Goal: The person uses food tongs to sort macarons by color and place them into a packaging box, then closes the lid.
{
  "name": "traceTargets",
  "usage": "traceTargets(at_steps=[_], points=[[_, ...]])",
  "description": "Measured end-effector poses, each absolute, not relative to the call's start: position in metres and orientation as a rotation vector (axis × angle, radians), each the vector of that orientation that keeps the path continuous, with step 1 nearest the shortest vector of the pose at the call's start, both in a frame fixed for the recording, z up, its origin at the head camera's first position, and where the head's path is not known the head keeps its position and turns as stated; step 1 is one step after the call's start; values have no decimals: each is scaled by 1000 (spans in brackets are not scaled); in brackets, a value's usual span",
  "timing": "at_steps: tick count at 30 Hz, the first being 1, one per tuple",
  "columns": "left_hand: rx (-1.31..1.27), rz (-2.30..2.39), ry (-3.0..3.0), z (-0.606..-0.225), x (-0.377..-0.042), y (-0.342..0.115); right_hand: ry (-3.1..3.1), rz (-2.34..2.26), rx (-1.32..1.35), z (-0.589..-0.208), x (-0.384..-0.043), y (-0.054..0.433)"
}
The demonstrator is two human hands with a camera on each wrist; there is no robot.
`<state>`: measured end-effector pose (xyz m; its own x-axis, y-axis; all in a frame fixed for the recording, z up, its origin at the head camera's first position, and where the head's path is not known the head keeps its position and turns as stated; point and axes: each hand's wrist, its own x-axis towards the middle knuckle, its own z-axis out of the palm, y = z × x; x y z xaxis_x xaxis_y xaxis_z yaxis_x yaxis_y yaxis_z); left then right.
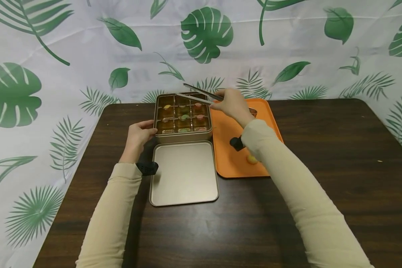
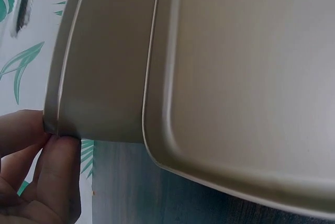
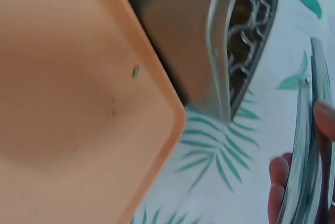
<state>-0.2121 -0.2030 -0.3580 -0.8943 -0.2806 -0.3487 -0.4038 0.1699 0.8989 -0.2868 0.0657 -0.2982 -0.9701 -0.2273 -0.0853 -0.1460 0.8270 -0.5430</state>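
Observation:
My left hand [image 1: 137, 137] pinches the front left corner of a square gold tin [image 1: 184, 139]; in the left wrist view its fingers [image 2: 60, 169] bend around the rim. A clear insert divides the tin into several compartments with small round yellow, green and pink sweets. My right hand [image 1: 232, 104] holds metal tongs [image 1: 204, 92] above the back right of the tin. The arms of the tongs [image 3: 298, 150] stand slightly apart, and I see nothing between the tips. The tin's lid [image 1: 185, 175] lies flat in front of the tin.
An orange tray [image 1: 227, 152] lies right of the tin and lid, with one yellow round sweet [image 1: 252, 159] near its front, partly behind the right sleeve. Crumbs dot the tray. The dark wooden table [image 1: 194, 234] meets a leaf-patterned cloth [image 1: 241, 48] at the back.

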Motion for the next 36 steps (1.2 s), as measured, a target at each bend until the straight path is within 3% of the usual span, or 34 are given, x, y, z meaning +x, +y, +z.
traceTargets(at_steps=[9, 19, 36], points=[[-678, 1832, 2343, -362, -212, -206, 2804, -831, -371, -291, -273, 105], [-673, 1832, 2350, -362, -212, -204, 2788, -790, -420, -290, -230, 172], [-684, 1816, 2353, -361, -211, -202, 2876, -668, -534, -333, -174, 287]])
